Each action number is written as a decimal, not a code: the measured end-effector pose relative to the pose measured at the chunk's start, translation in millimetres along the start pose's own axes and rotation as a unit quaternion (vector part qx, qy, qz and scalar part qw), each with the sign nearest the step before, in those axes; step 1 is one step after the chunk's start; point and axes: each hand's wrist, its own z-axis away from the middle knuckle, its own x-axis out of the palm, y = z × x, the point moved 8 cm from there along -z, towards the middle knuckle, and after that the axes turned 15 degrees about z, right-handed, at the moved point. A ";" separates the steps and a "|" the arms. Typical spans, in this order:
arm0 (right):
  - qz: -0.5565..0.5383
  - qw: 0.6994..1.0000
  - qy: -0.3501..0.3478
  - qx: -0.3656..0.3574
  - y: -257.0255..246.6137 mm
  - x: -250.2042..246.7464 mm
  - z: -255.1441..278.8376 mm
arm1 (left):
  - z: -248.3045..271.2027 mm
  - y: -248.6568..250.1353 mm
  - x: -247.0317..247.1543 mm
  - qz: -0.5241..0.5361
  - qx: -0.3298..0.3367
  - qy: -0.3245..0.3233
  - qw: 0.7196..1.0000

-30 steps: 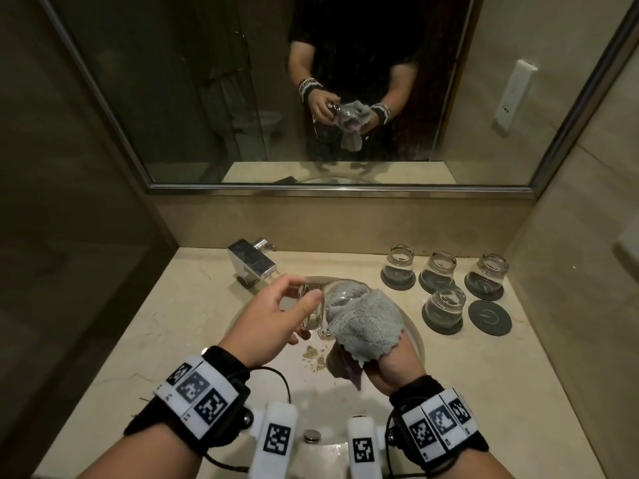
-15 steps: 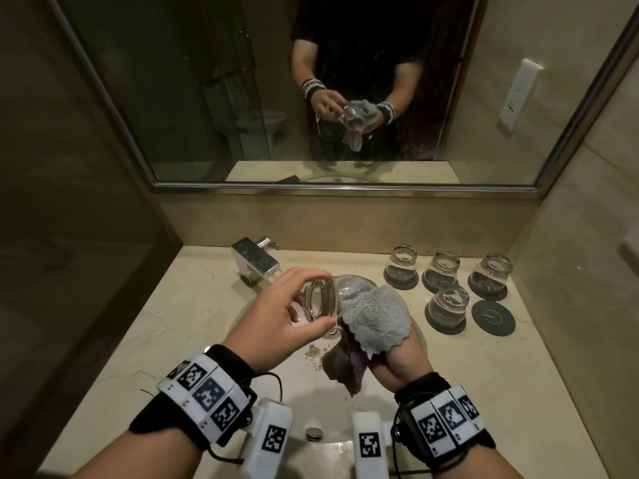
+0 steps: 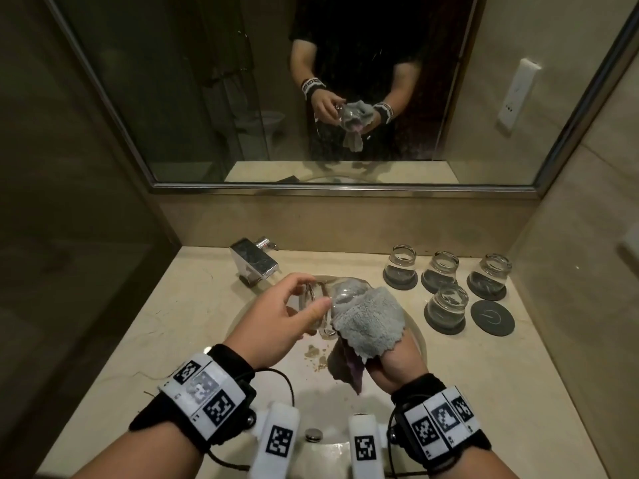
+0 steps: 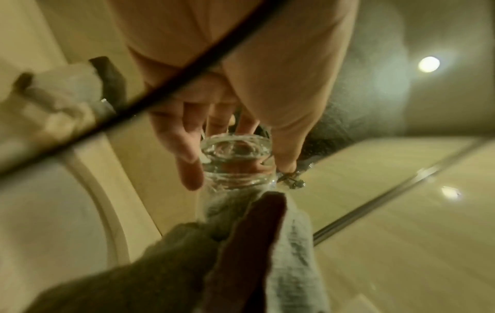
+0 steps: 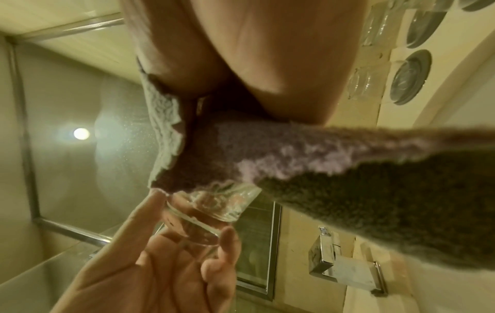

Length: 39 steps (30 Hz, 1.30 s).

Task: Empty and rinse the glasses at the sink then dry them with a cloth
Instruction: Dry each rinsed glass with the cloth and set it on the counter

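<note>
Over the sink basin (image 3: 416,335) I hold a clear glass (image 3: 323,302) lying on its side. My left hand (image 3: 276,323) grips its thick end between thumb and fingers; in the left wrist view the fingertips (image 4: 191,175) sit on the glass (image 4: 235,161). My right hand (image 3: 387,361) is wrapped in a grey cloth (image 3: 368,321) with a purple inner side and clasps the other end of the glass. In the right wrist view the cloth (image 5: 308,161) covers the glass (image 5: 214,205) from above. Most of the right fingers are hidden under the cloth.
Several glasses stand upside down on dark coasters at the back right, such as one (image 3: 446,305); one coaster (image 3: 492,318) is bare. A chrome tap (image 3: 254,262) stands behind the basin on the left. A mirror (image 3: 242,98) fills the wall ahead.
The glass has turned in my hands while the cloth-wrapped right hand rubs it; both hands have risen slightly and stayed over the basin.
</note>
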 end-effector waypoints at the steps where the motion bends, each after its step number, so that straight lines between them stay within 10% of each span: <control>1: -0.007 1.000 -0.001 -0.001 -1.2 0.3 0.7 | 0.9 5.8 1.7 -0.039 0.033 -0.012 0.999; 3: -0.012 1.000 0.001 -0.005 -4.7 -0.5 0.8 | 4.1 14.5 3.8 -0.092 0.096 -0.035 0.991; 8: 0.000 1.000 0.004 -0.012 -4.2 -1.1 0.1 | -0.7 -6.0 -2.0 0.051 -0.033 0.017 0.998; 13: -0.036 0.999 0.008 -0.013 -0.3 -5.2 -1.3 | 7.0 18.0 5.3 -0.105 0.101 -0.008 0.989; 18: 0.013 1.000 0.003 -0.016 -3.2 -3.7 1.3 | 1.8 -10.5 1.3 0.108 -0.078 0.042 0.990; 23: -0.002 0.999 0.045 -0.011 -3.9 -13.9 4.4 | 8.3 13.1 3.4 -0.097 0.054 -0.009 0.994; 29: 0.022 0.999 0.012 -0.022 -8.2 -4.7 8.5 | 4.7 -10.4 4.6 0.095 -0.060 0.033 0.993; 34: 0.005 0.999 0.047 0.010 0.1 -17.3 6.0 | 10.3 7.7 9.0 -0.042 0.051 -0.021 0.998; 39: 0.051 0.998 0.036 -0.006 0.7 -11.9 7.4 | 3.7 -6.3 7.5 0.110 -0.068 0.018 0.991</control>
